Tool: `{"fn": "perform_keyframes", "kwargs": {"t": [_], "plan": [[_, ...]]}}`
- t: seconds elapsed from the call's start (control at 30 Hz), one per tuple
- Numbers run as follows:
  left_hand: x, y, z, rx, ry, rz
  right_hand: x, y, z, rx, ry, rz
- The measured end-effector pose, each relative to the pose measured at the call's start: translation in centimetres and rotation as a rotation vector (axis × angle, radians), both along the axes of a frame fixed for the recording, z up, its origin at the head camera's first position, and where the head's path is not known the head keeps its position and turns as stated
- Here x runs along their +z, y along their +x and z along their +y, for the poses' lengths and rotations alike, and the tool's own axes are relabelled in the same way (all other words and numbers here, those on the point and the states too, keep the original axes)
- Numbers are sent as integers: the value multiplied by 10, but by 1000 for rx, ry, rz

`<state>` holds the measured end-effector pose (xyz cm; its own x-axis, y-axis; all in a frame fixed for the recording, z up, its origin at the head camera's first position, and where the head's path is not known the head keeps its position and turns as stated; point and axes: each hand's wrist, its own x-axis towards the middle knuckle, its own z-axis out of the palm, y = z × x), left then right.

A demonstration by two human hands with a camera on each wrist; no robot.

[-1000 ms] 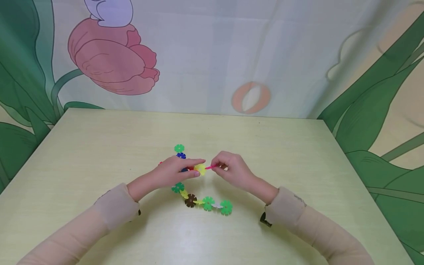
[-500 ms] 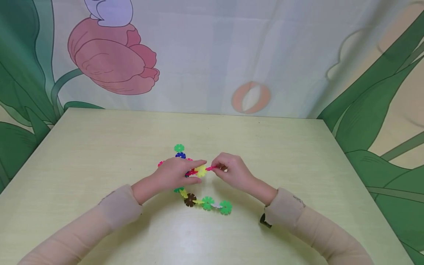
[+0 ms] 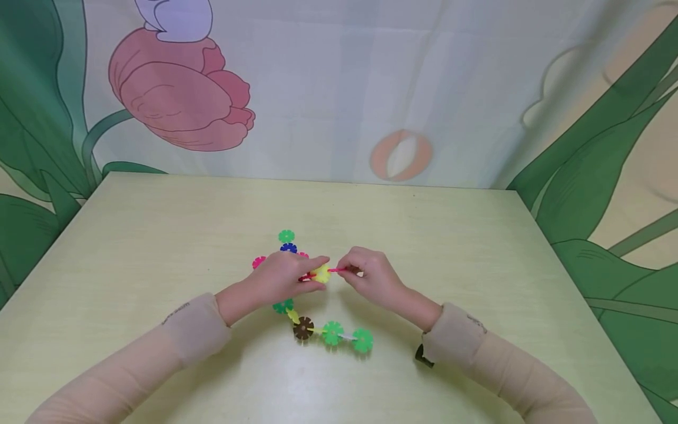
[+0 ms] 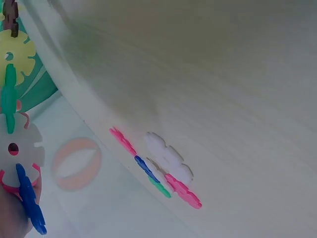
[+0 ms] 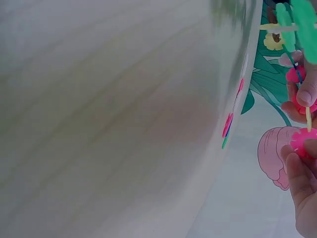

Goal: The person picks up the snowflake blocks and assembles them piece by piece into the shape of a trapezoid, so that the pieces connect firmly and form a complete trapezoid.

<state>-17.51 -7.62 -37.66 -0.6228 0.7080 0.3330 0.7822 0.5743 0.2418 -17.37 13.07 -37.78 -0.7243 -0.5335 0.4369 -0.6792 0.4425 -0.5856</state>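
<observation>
My left hand (image 3: 278, 275) holds a chain of slotted plastic flower discs. A yellow disc (image 3: 321, 273) shows between its thumb and forefinger, with a red one beside it. My right hand (image 3: 377, 278) pinches a pink disc (image 5: 300, 142) between thumb and fingertips; its edge meets the yellow disc's edge. Below the left hand, the chain's other end hangs out to the right: a dark green disc (image 3: 283, 306), a brown disc (image 3: 303, 328) and a light green disc (image 3: 362, 340) at the tip. In the left wrist view, a white disc (image 4: 17, 148) and a blue disc (image 4: 30, 201) are linked by the hand.
Beyond the left hand, several loose discs lie on the pale table (image 3: 450, 247), among them a green disc (image 3: 286, 236), a blue disc (image 3: 288, 248) and a pink disc (image 3: 259, 262). A printed curtain (image 3: 318, 88) hangs behind the table's far edge.
My left hand has shifted slightly right and nearer. The chain's hanging end has swung a little toward me. The right hand has moved slightly nearer, still pinching the pink disc.
</observation>
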Motion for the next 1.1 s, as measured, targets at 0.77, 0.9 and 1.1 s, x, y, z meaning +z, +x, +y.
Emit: {"fn": "perform_keyframes", "kwargs": {"t": [0.77, 0.9, 1.1], "plan": [[7, -1, -2, -82, 33, -90, 2, 5, -6, 70, 20, 369], [8, -1, -3, -38, -37, -66, 4, 6, -6, 55, 64, 316], [9, -1, -4, 10, -141, -109, 4, 7, -8, 63, 114, 255]]}}
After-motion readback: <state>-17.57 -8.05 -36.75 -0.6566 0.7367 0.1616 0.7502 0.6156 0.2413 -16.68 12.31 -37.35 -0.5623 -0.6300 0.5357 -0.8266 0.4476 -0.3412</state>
